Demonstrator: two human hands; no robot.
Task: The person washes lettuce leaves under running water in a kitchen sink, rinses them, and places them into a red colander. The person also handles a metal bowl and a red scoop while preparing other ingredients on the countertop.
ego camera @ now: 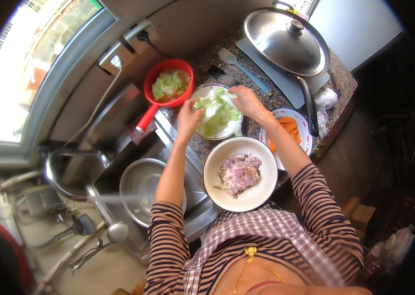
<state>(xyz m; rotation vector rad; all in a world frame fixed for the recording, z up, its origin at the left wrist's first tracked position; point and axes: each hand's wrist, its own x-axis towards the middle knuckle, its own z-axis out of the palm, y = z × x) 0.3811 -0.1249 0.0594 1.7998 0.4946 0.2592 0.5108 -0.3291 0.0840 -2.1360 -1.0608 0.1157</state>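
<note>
Pale green leafy vegetable pieces (216, 112) fill a round bowl (213, 137) on the speckled counter. My left hand (189, 120) touches the leaves at the bowl's left side, and my right hand (248, 103) has its fingers on them at the upper right. More leaves lie in a red handled strainer or pan (148, 83) at the upper left. Nearer my body stands a cream bowl (211, 184) with a pinkish, floury-looking mass (240, 173). Under my right forearm, a white plate with red marks (307, 138) carries orange vegetable slices (289, 127).
A lidded pan (285, 40) rests on a grey board (246, 48) at the upper right, beside a blue-handled spatula (248, 73). At left, a metal basin (130, 184) sits in the sink near a curved faucet (51, 173). Utensils, including a perforated ladle (117, 232), hang at lower left.
</note>
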